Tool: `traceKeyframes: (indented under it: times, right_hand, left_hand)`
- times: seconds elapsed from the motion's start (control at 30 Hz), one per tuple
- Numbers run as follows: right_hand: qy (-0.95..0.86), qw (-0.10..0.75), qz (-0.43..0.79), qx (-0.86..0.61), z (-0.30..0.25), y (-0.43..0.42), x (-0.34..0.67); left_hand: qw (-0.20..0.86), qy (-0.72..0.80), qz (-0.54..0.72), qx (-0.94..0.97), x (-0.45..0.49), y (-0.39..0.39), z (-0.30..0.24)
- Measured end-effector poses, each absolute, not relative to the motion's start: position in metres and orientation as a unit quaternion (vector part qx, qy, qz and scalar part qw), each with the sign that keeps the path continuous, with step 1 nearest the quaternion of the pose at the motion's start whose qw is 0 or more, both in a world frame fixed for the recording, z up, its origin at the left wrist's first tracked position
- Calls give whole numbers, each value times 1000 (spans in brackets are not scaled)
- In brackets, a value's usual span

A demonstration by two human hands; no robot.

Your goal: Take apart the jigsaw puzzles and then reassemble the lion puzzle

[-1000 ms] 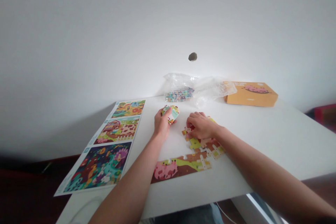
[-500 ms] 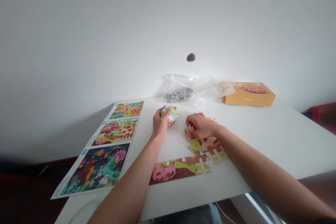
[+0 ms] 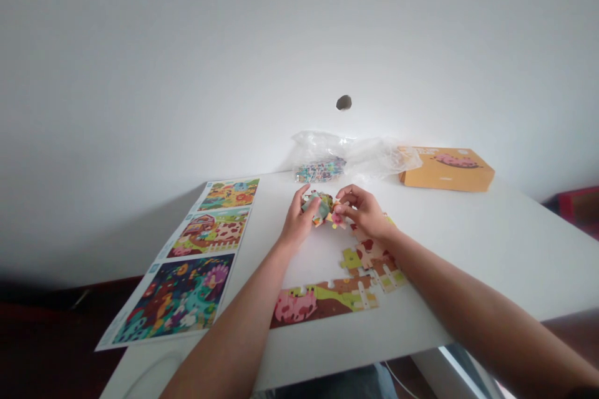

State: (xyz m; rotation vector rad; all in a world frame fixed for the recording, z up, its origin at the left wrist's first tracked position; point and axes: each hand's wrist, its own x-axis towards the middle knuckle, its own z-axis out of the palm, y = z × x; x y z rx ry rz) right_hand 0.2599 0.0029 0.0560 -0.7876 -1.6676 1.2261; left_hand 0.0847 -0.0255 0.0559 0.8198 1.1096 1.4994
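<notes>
My left hand (image 3: 299,217) is closed around a small stack of jigsaw puzzle pieces (image 3: 319,204), thumb on top. Close beside it, my right hand (image 3: 362,209) pinches a single puzzle piece (image 3: 337,219) with pink and yellow on it, against the edge of the stack. Below the hands lies a partly joined jigsaw puzzle (image 3: 322,301), with a pink pig at its lower left, a white fence at lower right and a brown-spotted cow part (image 3: 370,254) on the right. My right hand and forearm hide some of its upper right part.
On the left lies a picture sheet (image 3: 208,234) with three printed scenes, its near corner past the table edge. At the back, a clear plastic bag (image 3: 360,156) holds more pieces (image 3: 321,170). An orange box (image 3: 447,169) stands at the back right, against the wall.
My right hand has lifted from the puzzle's upper left with the piece showing an animal face and moved up-left to the stack. My left hand has shifted slightly right.
</notes>
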Motion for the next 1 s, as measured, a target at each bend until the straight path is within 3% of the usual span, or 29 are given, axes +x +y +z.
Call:
traceKeyframes:
  times: [0.13, 0.33, 0.4, 0.47, 0.53, 0.6, 0.87, 1.0]
  right_hand:
    - [-686, 463, 420, -372, 59, 0, 257]
    - [-733, 398, 340, -434, 72, -4, 261]
    - [-787, 346, 281, -426, 77, -1, 274]
    - [-859, 233, 207, -408, 81, 4, 292]
    - [-888, 118, 179, -408, 80, 8, 307]
    - [-878, 67, 173, -442, 76, 12, 314]
    - [-855, 113, 144, -485, 58, 14, 282]
    - [-856, 182, 149, -460, 59, 13, 276]
  left_hand:
    - [541, 439, 586, 414, 85, -31, 64]
    - [520, 437, 542, 496, 86, -33, 65]
    - [511, 450, 557, 476, 85, -31, 63]
    - [519, 457, 575, 438, 84, -27, 60]
    - [538, 457, 590, 392, 83, -23, 58]
    - [555, 454, 600, 355, 81, -20, 57]
    - [551, 457, 622, 318, 79, -16, 57]
    - [537, 462, 627, 322, 77, -15, 56]
